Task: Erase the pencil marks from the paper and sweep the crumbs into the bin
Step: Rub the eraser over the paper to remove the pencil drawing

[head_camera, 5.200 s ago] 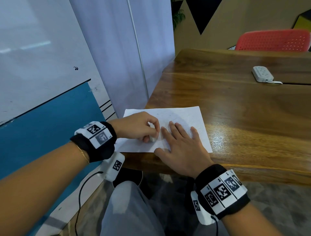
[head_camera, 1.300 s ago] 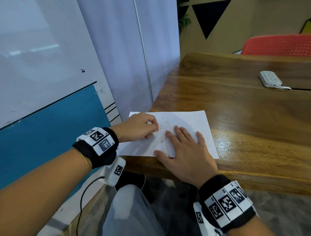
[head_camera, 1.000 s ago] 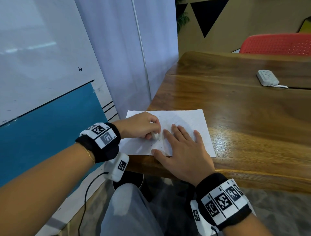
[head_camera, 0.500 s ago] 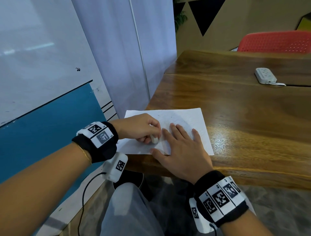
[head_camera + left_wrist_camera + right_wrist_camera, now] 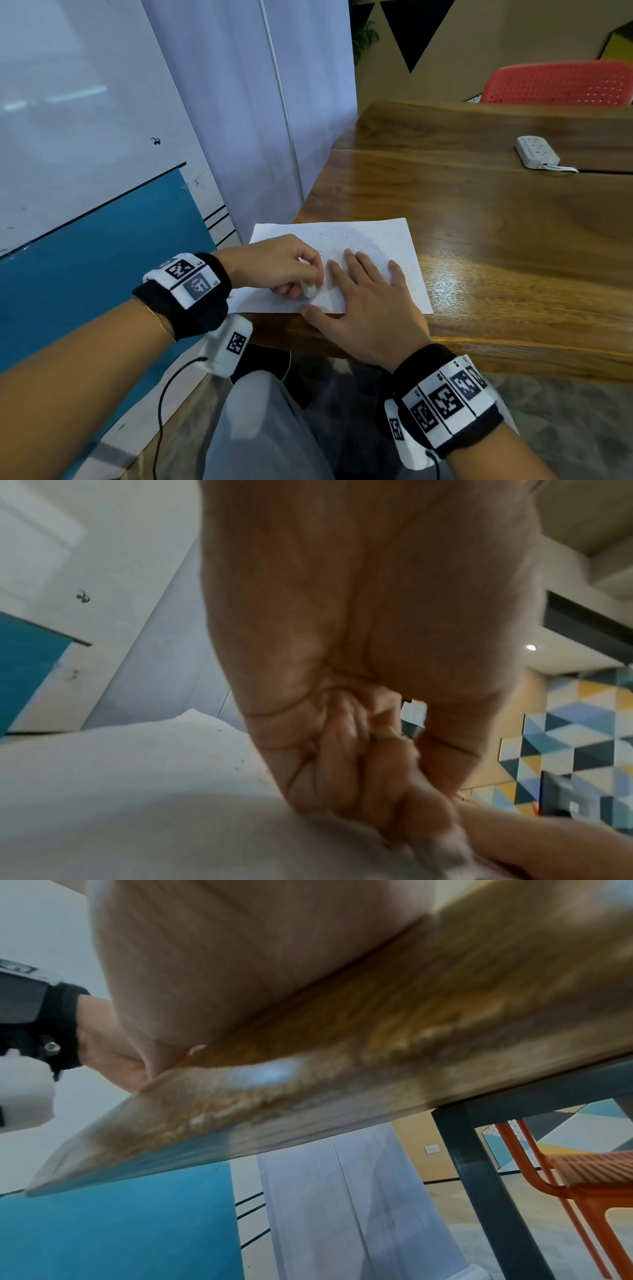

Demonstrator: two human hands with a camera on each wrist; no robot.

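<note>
White rubber shows between my curled fingers: my left hand (image 5: 274, 265) pinches the eraser (image 5: 310, 288) and presses its lower end onto the paper (image 5: 383, 240), close to the sheet's near edge. Just to its right, almost touching, my right hand (image 5: 366, 308) lies flat with the fingers straight and spread, holding nothing, only pinning the sheet to the bench (image 5: 496, 240); its heel hangs over the near lip of the wood.

From the left wrist view the grip is blurred, so I cannot tell how much of the eraser sticks out below my fingertips.

What my next stroke turns on: the faint pencil marks (image 5: 359, 243) lie ahead of the eraser and a little to the right, beyond the tips of my pinning fingers. The sheet's long axis runs left to right across me, and my left hand is the nearer one to the unrubbed part. I judge the rubbing should run away from me, against the hold of the right palm, or the paper may buckle.

Dark crumbs (image 5: 321, 254) speckle the sheet just beyond my left knuckles. No bin is plainly in view, so sweeping is not yet begun.
</note>
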